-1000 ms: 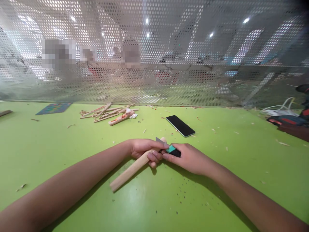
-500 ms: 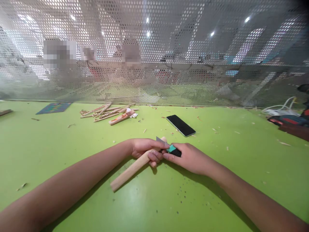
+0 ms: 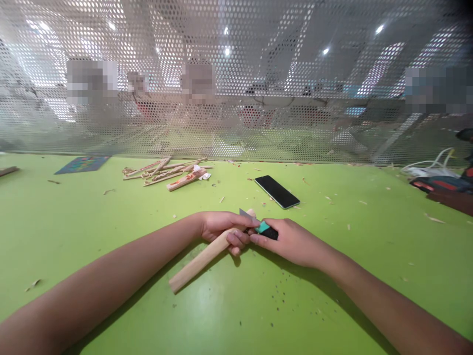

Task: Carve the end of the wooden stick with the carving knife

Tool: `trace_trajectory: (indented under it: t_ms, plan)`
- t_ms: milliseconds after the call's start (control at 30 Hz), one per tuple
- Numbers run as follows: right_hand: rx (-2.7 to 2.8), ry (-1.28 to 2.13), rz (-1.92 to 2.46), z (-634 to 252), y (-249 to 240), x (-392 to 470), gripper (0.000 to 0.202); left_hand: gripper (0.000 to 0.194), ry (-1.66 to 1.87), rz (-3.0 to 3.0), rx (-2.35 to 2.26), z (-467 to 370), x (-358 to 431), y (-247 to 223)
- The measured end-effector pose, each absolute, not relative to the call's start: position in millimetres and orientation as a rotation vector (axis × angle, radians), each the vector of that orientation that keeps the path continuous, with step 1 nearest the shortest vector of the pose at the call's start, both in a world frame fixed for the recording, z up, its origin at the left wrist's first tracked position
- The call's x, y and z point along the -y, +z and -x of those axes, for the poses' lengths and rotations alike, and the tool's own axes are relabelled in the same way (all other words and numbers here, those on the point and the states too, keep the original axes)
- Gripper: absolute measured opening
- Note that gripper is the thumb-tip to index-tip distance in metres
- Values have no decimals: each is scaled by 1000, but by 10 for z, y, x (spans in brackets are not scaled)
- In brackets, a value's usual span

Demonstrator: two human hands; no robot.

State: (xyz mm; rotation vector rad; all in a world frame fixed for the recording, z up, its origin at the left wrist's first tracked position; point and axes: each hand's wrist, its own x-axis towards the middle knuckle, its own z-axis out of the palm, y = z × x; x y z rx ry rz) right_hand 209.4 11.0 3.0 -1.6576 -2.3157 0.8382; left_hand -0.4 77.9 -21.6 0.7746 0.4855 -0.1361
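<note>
My left hand (image 3: 229,231) is closed around a pale wooden stick (image 3: 201,261), which slants from near the table's front up to a rounded far end. In my right hand (image 3: 286,239) is a utility knife (image 3: 268,230) with a black and teal handle. Its grey blade points up and left, lying across the stick close to the rounded end. The left thumb rests against the blade near the handle. Both hands meet just above the green table (image 3: 229,315), and part of the blade is hidden by the left thumb.
Beyond my hands lies a black phone (image 3: 277,191). A pile of wood strips (image 3: 162,170) and a red-stained wood piece (image 3: 185,180) lie at the back left, near a patterned card (image 3: 83,164). Shavings dot the table. A perforated screen (image 3: 236,128) closes the back; a power tool (image 3: 443,185) sits right.
My hands, the stick and the knife hold nearly the same position. Behind the screen, a blurred person's head now shows at the right.
</note>
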Motion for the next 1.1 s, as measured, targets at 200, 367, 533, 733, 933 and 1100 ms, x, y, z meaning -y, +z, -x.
trace_trajectory:
  t_ms: [200,367,533,733,933,1100]
  plan:
    - [2318,844,1659,-2093,37,-104,44,42,-127,-772,-478,4,-778,-213]
    - [2326,845,1656,-2103,30,-108,46,41,-126,-776,-476,1,-775,-212]
    - [2331,839,1654,-2105,24,-118,46,42,-130,-779,-476,7,-779,-224]
    - [2332,840,1648,-2097,35,-115,44,43,-131,-782,-481,3,-784,-231]
    - [2330,839,1646,-2103,42,-111,45,44,-133,-775,-483,2,-778,-219]
    - [2326,845,1648,-2103,31,-112,45,43,-130,-772,-478,1,-778,-219]
